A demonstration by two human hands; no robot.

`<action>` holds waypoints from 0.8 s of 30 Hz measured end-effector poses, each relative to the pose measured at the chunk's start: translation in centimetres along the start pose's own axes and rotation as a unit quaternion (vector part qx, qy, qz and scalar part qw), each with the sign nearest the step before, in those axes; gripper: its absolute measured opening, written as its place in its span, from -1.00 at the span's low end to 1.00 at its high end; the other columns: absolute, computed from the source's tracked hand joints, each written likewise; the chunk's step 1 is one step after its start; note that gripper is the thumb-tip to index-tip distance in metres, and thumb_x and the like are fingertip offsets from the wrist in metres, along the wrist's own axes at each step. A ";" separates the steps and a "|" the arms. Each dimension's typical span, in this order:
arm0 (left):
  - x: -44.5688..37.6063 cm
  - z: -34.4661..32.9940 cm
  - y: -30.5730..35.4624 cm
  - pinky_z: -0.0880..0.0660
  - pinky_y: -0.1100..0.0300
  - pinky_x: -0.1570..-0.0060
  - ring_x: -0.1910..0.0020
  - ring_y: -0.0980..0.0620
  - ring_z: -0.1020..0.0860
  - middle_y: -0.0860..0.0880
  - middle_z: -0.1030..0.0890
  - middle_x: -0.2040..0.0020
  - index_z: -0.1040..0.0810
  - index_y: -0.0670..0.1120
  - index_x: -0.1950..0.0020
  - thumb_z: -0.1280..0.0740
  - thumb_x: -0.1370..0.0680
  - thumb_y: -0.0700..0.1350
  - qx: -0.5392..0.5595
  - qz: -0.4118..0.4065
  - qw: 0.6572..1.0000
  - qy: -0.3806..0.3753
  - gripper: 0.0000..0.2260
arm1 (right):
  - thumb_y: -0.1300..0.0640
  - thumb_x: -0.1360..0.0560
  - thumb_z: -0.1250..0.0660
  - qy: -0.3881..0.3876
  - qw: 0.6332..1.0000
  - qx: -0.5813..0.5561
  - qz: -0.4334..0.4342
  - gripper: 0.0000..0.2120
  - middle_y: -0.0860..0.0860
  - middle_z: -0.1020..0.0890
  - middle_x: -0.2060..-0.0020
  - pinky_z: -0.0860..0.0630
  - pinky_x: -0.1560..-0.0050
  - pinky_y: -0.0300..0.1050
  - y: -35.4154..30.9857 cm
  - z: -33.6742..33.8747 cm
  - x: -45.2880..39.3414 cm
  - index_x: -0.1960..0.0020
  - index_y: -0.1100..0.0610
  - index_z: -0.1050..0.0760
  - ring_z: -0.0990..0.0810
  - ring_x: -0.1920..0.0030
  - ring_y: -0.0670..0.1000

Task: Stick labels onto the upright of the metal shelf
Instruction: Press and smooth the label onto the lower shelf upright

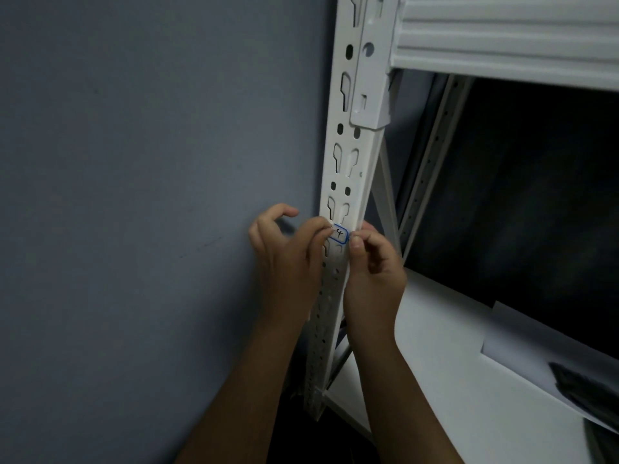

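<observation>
Now pinching blue-bordered label (339,235) flat against front of white upright (348,169), left hand (288,259) at its left edge, right hand (371,266) at its right edge.

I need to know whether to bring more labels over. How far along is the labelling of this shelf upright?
Done: nothing finished shows; no other label is visible on the upright.
In hand: one blue-bordered label lies on the upright's face, the left hand at its left end and the right hand at its right end.
Left: pressing this label flat; whether more labels follow cannot be told.
</observation>
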State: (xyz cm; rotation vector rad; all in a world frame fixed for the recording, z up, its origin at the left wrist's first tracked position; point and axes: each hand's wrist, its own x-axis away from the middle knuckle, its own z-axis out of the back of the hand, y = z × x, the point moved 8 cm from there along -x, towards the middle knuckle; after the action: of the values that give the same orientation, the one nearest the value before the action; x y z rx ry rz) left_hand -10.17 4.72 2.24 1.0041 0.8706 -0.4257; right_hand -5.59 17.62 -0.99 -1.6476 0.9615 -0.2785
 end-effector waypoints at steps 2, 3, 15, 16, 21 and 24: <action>-0.1 -0.2 0.0 -0.21 0.31 0.01 -0.07 -0.03 -0.27 0.00 -0.28 -0.08 -0.64 -0.06 0.12 -0.28 -0.51 -0.04 -0.027 -0.008 1.000 0.001 -0.83 | 0.37 -0.54 -0.27 0.000 1.000 -0.005 0.003 -0.74 -0.15 -0.56 0.00 -0.47 0.03 -0.48 -0.1 -0.1 0.1 0.12 0.01 -0.53 -0.55 0.02 -0.39; -0.2 -0.3 0.2 -0.25 0.22 0.06 -0.03 -0.04 -0.28 -0.01 -0.29 -0.06 -0.63 -0.06 0.13 -0.25 -0.50 -0.03 -0.051 -0.016 0.999 0.003 -0.81 | 0.37 -0.54 -0.27 -0.001 1.000 -0.009 0.002 -0.74 -0.13 -0.56 -0.01 -0.47 0.05 -0.49 -0.1 -0.2 0.1 0.12 0.02 -0.53 -0.55 0.02 -0.40; 0.3 0.3 -0.5 -0.20 0.42 -0.03 -0.14 -0.01 -0.26 0.04 -0.30 -0.13 -0.67 -0.04 0.12 -0.36 -0.46 -0.01 0.019 0.014 1.000 0.008 -0.85 | 0.35 -0.54 -0.28 -0.008 1.000 0.004 0.003 -0.74 -0.20 -0.58 0.00 -0.50 -0.15 -0.33 0.1 -0.2 0.1 0.11 -0.01 -0.54 -0.56 -0.09 -0.25; 0.3 0.3 -0.5 -0.21 0.44 -0.06 -0.14 0.00 -0.26 0.04 -0.30 -0.13 -0.67 -0.05 0.13 -0.35 -0.46 0.00 0.026 0.016 0.999 0.012 -0.84 | 0.35 -0.54 -0.28 -0.007 1.000 0.006 0.006 -0.74 -0.20 -0.58 0.00 -0.50 -0.15 -0.34 0.1 -0.1 0.1 0.11 -0.02 -0.54 -0.56 -0.08 -0.26; -0.1 -0.5 -0.8 -0.16 0.52 -0.02 -0.12 -0.01 -0.27 0.03 -0.30 -0.11 -0.66 -0.04 0.15 -0.33 -0.47 -0.03 0.014 0.015 1.000 0.000 -0.86 | 0.34 -0.53 -0.30 -0.005 1.000 0.010 0.014 -0.75 -0.20 -0.58 0.02 -0.50 -0.16 -0.31 0.2 -0.1 -0.1 0.10 -0.01 -0.54 -0.57 -0.09 -0.20; 0.0 -0.4 -1.0 -0.17 0.52 -0.04 -0.13 0.01 -0.26 0.06 -0.29 -0.09 -0.64 -0.02 0.18 -0.35 -0.47 -0.05 0.021 0.040 0.999 -0.003 -0.90 | 0.35 -0.53 -0.29 -0.007 1.000 0.006 0.014 -0.75 -0.19 -0.58 0.01 -0.49 -0.12 -0.36 0.1 -0.1 0.0 0.09 0.00 -0.54 -0.57 -0.06 -0.27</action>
State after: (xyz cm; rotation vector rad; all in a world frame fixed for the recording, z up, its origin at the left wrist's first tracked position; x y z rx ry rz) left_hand -11.02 4.55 1.53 1.0713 0.8153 -0.3796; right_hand -5.68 17.59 -1.04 -1.6208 0.9699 -0.2525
